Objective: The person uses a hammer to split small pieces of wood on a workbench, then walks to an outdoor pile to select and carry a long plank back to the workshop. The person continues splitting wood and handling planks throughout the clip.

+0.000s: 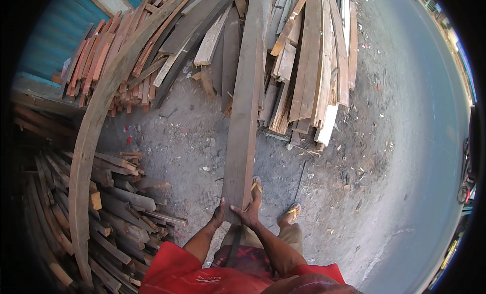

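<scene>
A long, thick grey-brown wooden beam (pixel 240 127) stretches away from my waist to the lumber pile ahead, its near end close to my body. My left hand (pixel 218 213) grips the beam's left edge at the near end, with the fingers partly hidden beneath. On the opposite edge, my right hand (pixel 248 213) has its thumb lying over the top face while its other fingers go out of sight around the side. The beam's far part lies over other boards in the pile.
Ahead is a pile of mixed planks (pixel 306 81), with a stack of reddish battens (pixel 98 61) farther left. Dark lumber (pixel 126 218) lies at the lower left, crossed by another long beam (pixel 83 167). A paved road (pixel 430 142) runs along the right, beyond littered dirt ground (pixel 349 177).
</scene>
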`<move>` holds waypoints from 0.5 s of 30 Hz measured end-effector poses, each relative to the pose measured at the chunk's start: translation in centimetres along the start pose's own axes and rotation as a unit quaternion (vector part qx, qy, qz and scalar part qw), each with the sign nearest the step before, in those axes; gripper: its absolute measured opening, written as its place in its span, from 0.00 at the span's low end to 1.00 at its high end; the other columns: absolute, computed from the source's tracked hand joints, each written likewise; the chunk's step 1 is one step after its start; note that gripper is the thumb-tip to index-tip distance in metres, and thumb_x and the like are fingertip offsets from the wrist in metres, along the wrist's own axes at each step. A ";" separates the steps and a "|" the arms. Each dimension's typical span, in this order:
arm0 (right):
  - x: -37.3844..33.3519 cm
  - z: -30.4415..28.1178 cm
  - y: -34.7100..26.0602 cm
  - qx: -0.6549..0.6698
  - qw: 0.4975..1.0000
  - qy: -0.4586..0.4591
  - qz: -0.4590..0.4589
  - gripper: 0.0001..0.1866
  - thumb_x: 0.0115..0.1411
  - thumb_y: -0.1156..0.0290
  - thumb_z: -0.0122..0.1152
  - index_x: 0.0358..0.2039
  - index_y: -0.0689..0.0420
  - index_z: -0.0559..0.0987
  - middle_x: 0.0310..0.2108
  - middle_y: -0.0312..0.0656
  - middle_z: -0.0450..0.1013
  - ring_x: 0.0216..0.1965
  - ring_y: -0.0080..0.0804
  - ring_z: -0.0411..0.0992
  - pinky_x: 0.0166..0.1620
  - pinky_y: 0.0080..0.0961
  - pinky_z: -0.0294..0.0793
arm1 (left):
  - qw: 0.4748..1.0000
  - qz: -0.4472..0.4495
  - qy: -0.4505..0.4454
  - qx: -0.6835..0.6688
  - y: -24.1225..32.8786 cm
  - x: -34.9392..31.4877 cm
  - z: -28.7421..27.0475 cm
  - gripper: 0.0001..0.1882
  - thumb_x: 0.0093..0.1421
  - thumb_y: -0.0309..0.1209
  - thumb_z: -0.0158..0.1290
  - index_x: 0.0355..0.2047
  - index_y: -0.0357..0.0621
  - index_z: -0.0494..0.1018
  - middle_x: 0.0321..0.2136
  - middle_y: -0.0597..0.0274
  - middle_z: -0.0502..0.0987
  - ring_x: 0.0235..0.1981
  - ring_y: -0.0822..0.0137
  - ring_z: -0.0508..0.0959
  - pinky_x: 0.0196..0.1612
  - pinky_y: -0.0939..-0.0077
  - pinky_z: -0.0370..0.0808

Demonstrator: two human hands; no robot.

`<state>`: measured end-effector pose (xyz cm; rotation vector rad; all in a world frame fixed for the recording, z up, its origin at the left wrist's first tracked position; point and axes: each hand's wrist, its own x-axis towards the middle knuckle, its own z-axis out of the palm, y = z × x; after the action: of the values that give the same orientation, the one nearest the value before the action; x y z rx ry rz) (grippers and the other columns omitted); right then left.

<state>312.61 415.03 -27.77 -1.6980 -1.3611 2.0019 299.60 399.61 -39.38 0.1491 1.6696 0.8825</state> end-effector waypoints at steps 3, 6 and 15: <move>-0.8 -0.8 -0.2 0.002 1.000 -0.006 -0.018 0.49 0.43 0.39 0.66 0.49 0.74 0.63 0.43 0.62 0.70 0.47 0.49 0.71 0.47 0.36 0.70 | 0.999 -0.007 -0.007 -0.046 1.1 -0.4 0.7 0.45 0.62 0.63 0.30 0.63 0.32 0.49 0.63 0.53 0.53 0.63 0.63 0.53 0.64 0.74 0.50; -2.6 -3.2 -0.2 -0.004 0.999 -0.012 -0.030 0.51 0.43 0.38 0.66 0.49 0.75 0.64 0.44 0.62 0.70 0.48 0.49 0.71 0.48 0.36 0.70 | 0.996 -0.039 -0.076 -0.005 3.0 -0.2 2.0 0.49 0.59 0.67 0.30 0.63 0.32 0.48 0.64 0.52 0.51 0.65 0.62 0.52 0.65 0.73 0.50; -2.3 -18.8 4.1 0.027 0.999 0.000 -0.018 0.48 0.45 0.39 0.65 0.47 0.76 0.68 0.40 0.58 0.73 0.41 0.43 0.74 0.45 0.32 0.71 | 0.997 0.055 -0.052 -0.011 5.6 -1.3 19.9 0.49 0.58 0.69 0.28 0.60 0.33 0.56 0.55 0.48 0.66 0.56 0.53 0.67 0.58 0.63 0.64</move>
<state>331.06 420.83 -27.80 -1.6381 -1.3158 2.0001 315.58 412.20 -35.54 0.2690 1.5670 0.9584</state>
